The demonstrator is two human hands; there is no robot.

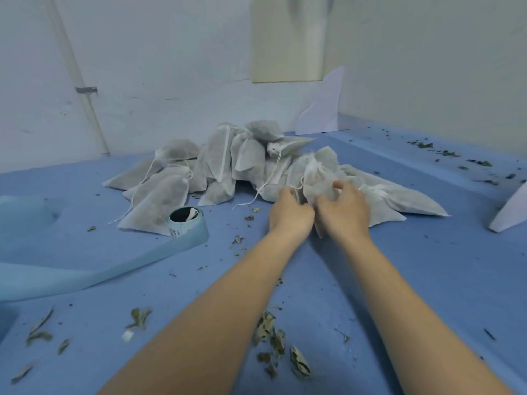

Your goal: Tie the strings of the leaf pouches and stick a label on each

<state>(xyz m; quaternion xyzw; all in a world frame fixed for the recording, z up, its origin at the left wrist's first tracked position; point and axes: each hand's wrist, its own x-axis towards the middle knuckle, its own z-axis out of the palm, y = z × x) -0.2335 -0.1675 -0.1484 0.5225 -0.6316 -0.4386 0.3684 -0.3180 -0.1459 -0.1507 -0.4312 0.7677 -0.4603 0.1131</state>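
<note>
Dried leaf scraps (273, 349) litter the near blue table (427, 280) between two bare forearms. Both hands reach to one white drawstring pouch (319, 183) at the front of the pouch pile (222, 166). Left hand (291, 215) curls at its neck, seemingly pinching the string, though blur hides it. Right hand (343, 212) grips the pouch body with bent fingers. Label roll (185, 220) lies left, its strip unrolled.

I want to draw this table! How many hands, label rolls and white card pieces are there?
Hands: 2, left and right
Label rolls: 1
White card pieces: 2, back and right edge
Total: 5
</note>
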